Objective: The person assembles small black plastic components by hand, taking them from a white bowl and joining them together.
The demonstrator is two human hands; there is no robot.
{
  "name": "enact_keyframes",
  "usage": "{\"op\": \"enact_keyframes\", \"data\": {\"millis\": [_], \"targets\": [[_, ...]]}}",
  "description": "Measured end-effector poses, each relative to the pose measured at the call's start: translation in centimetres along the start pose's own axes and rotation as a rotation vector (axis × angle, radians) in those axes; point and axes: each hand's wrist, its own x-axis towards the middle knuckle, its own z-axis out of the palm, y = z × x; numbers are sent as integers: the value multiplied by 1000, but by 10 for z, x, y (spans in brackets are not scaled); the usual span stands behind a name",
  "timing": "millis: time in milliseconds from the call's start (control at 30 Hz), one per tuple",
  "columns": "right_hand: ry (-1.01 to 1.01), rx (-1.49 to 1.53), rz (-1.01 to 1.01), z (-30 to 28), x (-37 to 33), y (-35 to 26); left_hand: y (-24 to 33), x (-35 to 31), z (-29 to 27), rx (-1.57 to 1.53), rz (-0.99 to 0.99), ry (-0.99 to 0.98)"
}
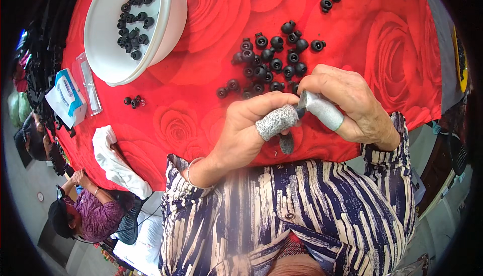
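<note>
My left hand (241, 127) is closed in a pinch, its thumb wrapped in a speckled grey finger cover (277, 122). Between its fingertips shows a small part of a black cord lock (301, 111). Right against it, my right hand (352, 102) is also pinched shut, with a pale grey cover (324, 112) on the thumb. A thin greyish edge shows at its fingertips, but what it holds is mostly hidden. Just beyond both hands lies a loose pile of round black cord locks (275, 65).
A white plastic bowl (173, 29) with several cord locks stands at the far left on the red rose-patterned cloth (201, 65). Near it lie a blue-and-white packet (66, 97), a clear plastic strip (89, 85) and a white cloth (113, 163). Another person (95, 210) sits at lower left.
</note>
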Motion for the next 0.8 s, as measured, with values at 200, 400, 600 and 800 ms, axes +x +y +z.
{"op": "enact_keyframes", "data": {"millis": [200,400,600,800], "targets": [[16,-23,-41,1,0,5,-3,1,1,-18,26,4],[17,-21,-73,-2,2,5,-5,-2,7,-13,61,53],[-203,-23,-208,-4,-3,-6,5,3,-7,-136,29,126],[47,69,-101,-10,-2,1,2,-2,-7,-264,65,59]]}}
